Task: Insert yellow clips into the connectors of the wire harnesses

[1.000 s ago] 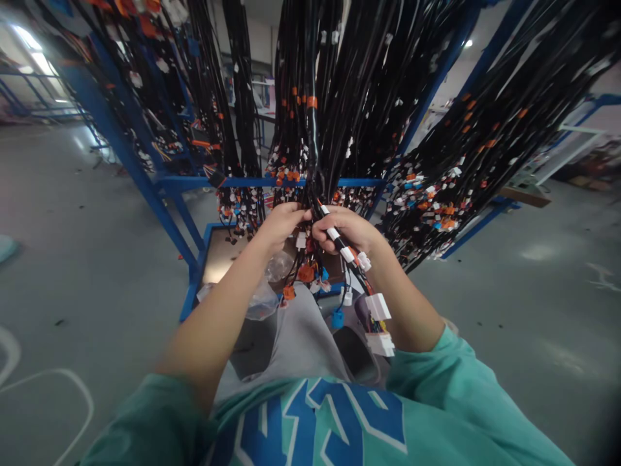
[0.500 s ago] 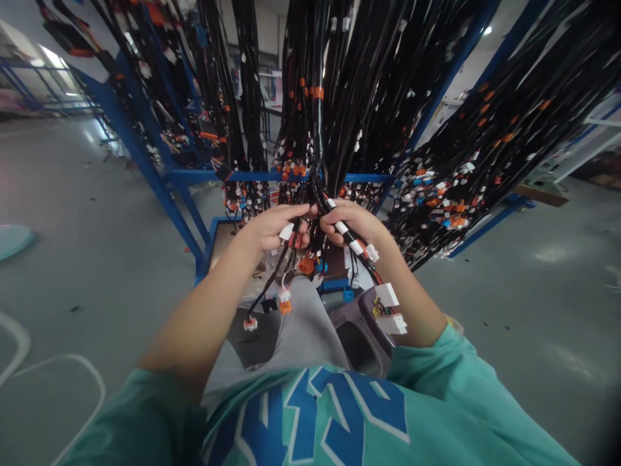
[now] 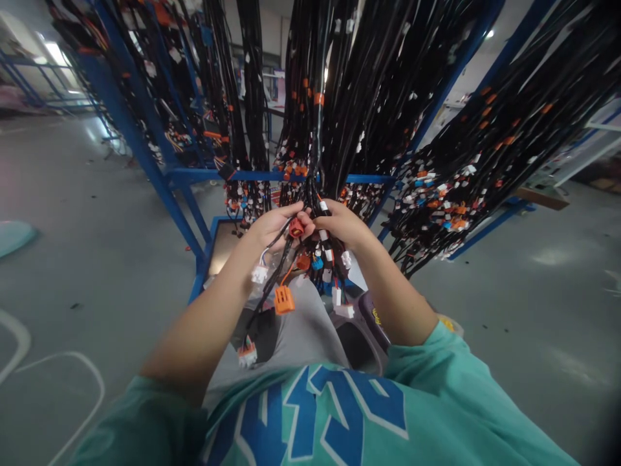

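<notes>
My left hand (image 3: 277, 226) is closed around several black cable branches of a hanging wire harness (image 3: 317, 139). A red round connector (image 3: 295, 227) shows at its fingertips. Below it dangle a white connector (image 3: 259, 273), an orange connector (image 3: 284, 299) and a white-orange connector (image 3: 247, 354). My right hand (image 3: 339, 223) is closed beside it, fingertips close to the red connector, on the harness branches with white tape bands. White connectors (image 3: 343, 310) hang under it. A blue connector (image 3: 317, 263) and a darker orange one (image 3: 303, 261) hang between the hands.
A blue metal rack (image 3: 194, 175) carries dense bundles of black harnesses (image 3: 378, 90). More bundles with orange, white and blue connectors (image 3: 451, 207) hang at the right. A purple-grey stool (image 3: 361, 323) stands by my knee. A wooden piece (image 3: 542, 197) juts out at the right.
The red connector has come into view at my left fingertips. The branches under my left hand have spread lower. Those at my right hand have swung left and now hang down.
</notes>
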Tool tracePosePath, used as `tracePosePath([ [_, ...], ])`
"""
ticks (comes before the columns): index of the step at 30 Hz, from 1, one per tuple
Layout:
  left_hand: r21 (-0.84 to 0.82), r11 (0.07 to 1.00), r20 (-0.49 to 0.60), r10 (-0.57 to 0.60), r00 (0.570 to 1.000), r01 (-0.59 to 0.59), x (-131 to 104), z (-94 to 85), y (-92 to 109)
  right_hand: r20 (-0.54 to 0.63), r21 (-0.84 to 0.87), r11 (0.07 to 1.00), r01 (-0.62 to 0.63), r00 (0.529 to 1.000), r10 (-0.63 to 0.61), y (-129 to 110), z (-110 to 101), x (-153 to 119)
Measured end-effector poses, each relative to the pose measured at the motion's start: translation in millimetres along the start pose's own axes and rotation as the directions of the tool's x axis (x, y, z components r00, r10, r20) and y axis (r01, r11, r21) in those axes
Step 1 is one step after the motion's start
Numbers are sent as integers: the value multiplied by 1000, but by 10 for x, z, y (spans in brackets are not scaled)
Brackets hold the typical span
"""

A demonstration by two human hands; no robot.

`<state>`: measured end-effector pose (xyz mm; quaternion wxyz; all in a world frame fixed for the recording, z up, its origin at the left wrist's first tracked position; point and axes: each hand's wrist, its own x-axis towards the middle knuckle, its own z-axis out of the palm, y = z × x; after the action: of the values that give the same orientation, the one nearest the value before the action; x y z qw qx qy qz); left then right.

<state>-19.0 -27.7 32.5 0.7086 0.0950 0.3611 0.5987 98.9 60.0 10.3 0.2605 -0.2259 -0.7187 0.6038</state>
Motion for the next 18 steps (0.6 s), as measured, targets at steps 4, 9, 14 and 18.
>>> tracePosePath([
  [4,-31,999,-30,38,999,-39,23,-32,-6,27,110,991,-79,997,77,-13,53,18],
  [9,-105,991,-36,79,996,-82,-31,-4,-6,29,150,984,-95,995,92,28,100,76],
  [14,-66,991,-26,119,993,-120,2,-91,9,54,146,984,-103,994,96,12,141,84],
  [18,54,989,-38,140,989,-138,36,-209,-3,80,160,979,-124,990,113,-45,180,50],
])
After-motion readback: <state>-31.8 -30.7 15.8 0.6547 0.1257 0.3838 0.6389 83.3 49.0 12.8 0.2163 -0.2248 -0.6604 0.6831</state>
